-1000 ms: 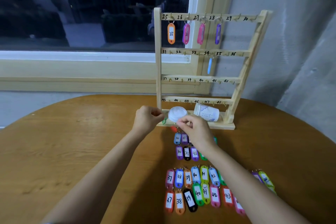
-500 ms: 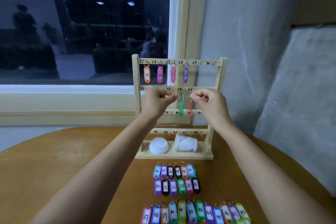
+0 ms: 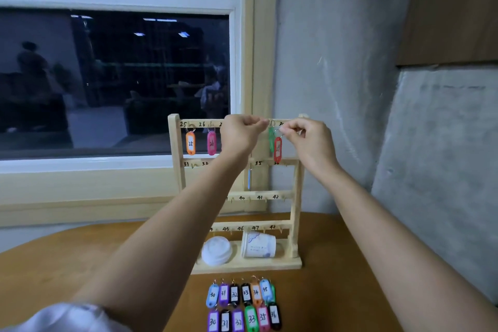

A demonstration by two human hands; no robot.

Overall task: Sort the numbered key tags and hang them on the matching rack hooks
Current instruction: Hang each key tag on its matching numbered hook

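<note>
The counter (image 3: pixel 336 250) bears the rack (image 3: pixel 180 183), with spare tags (image 3: pixel 242 302) in rows before it. Both hands are up at its top rail. The left hand (image 3: pixel 239 135) seems to pinch the green tag (image 3: pixel 271 139) by its ring, and the right hand (image 3: pixel 307 137) pinches the red tag (image 3: pixel 277 149) by its ring. Each number should be checked against the rail, then each ring lowered squarely over its hook, one at a time.

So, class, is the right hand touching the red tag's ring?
Touching. The head view shows the right hand pinching the ring above the red tag between thumb and forefinger.
</note>
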